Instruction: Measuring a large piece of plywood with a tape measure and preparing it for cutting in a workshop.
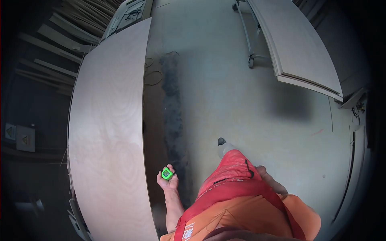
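Observation:
My left hand (163, 183) is wrapped round a bright green tape measure (167, 174), with its fingers closed about the case. It is just right of the long edge of a pale plywood sheet (110, 108) and apart from it. At my right side, my right hand (262, 171) hangs beside the red apron (225, 170). Its fingers are mostly hidden by the apron, so I cannot tell what they do.
A wheeled trolley (251, 52) stands beside pale stacked panels (301, 48) at the far right. Long wood strips (64, 48) lie at the far left. A loop of cord (155, 78) rests on the floor (209, 80) by the plywood. Grey boxes (25, 139) are on the left.

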Demonstrator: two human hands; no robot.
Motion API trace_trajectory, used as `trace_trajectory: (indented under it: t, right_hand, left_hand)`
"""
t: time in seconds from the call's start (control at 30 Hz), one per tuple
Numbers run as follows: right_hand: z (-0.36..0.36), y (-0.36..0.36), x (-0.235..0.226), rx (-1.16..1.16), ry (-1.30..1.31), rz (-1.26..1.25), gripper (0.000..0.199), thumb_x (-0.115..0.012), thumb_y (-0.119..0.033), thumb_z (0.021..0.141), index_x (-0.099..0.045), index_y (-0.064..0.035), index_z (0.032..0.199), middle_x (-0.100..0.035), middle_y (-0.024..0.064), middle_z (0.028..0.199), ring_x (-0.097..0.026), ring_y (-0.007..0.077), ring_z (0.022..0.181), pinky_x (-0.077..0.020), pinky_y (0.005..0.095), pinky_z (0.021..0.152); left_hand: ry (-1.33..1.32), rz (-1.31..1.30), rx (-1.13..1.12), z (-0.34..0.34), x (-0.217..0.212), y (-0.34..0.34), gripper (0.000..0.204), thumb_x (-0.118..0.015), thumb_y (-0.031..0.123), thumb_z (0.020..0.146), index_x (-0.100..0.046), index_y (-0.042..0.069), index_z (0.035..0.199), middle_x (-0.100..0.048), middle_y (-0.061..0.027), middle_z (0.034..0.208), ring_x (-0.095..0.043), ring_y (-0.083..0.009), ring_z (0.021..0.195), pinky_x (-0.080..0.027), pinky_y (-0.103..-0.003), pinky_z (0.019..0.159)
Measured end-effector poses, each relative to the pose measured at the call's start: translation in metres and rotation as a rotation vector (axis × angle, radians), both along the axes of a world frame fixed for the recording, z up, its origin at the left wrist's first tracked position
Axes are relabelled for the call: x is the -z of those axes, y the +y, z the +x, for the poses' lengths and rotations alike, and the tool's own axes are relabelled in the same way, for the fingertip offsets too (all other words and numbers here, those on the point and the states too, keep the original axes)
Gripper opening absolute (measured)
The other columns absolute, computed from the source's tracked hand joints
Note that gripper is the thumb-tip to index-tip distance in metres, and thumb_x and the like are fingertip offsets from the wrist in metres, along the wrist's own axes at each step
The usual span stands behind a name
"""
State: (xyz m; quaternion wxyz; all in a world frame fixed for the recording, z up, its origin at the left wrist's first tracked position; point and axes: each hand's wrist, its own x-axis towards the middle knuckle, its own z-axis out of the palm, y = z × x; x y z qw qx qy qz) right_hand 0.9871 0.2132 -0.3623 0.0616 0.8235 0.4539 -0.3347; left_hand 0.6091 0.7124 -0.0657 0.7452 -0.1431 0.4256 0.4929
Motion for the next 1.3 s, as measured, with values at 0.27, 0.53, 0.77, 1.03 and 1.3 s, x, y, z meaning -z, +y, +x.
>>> trace_trajectory:
  t: [0.27,0.53,0.77,1.03,1.3]
  right_hand:
    - [0.158,0.271,-0.162,1.353,0.712,0.143,0.031,-0.062,-0.036,0.102,-0.06,-0.0056,0.097,-0.065,0.0087,0.075,-0.063,0.0216,0.065,-0.0535,0.0367,0.056]
    - [0.335,0.469,-0.201,1.503,0.673,0.482,0.025,-0.063,-0.032,0.102,-0.056,-0.009,0.094,-0.063,0.0043,0.077,-0.061,0.0151,0.061,-0.0513,0.0291,0.051]
    - [0.401,0.46,-0.091,0.041,0.036,0.047,0.028,-0.06,-0.028,0.1,-0.06,-0.0021,0.089,-0.064,0.0117,0.071,-0.064,0.0242,0.058,-0.0469,0.0401,0.046]
    - [0.544,0.714,-0.128,0.039,0.102,0.058,0.029,-0.061,-0.028,0.101,-0.059,-0.0027,0.088,-0.063,0.0112,0.07,-0.063,0.0239,0.057,-0.0462,0.04,0.045]
    - [0.8,0.969,-0.098,-0.014,0.129,0.028,0.029,-0.061,-0.029,0.101,-0.058,-0.0034,0.087,-0.061,0.0106,0.069,-0.061,0.0235,0.056,-0.0455,0.0397,0.045]
  left_hand:
    - [-0.036,-0.049,0.401,0.194,-0.038,0.087,0.041,-0.043,0.038,0.108,-0.063,0.002,0.104,-0.071,-0.0199,0.108,-0.068,-0.0351,0.099,-0.06,-0.046,0.08]
    - [-0.085,-0.147,0.7,0.368,0.025,0.267,0.054,-0.035,0.045,0.107,-0.062,-0.002,0.109,-0.071,-0.0205,0.104,-0.069,-0.0367,0.09,-0.061,-0.046,0.073]
    - [-0.066,-0.19,0.764,0.546,0.041,0.504,0.053,-0.035,0.046,0.107,-0.061,0.0,0.112,-0.07,-0.0159,0.098,-0.067,-0.0319,0.077,-0.058,-0.038,0.06]
    - [0.851,0.453,0.798,0.691,-0.053,0.791,0.035,-0.063,0.04,0.102,-0.065,0.006,0.113,-0.069,-0.0059,0.097,-0.065,-0.0151,0.078,-0.051,-0.03,0.062]
    - [1.77,0.499,0.156,0.727,-0.033,0.995,0.07,-0.072,0.031,0.092,-0.048,-0.01,0.143,-0.062,-0.0241,0.128,-0.06,-0.0361,0.121,-0.045,-0.043,0.108]
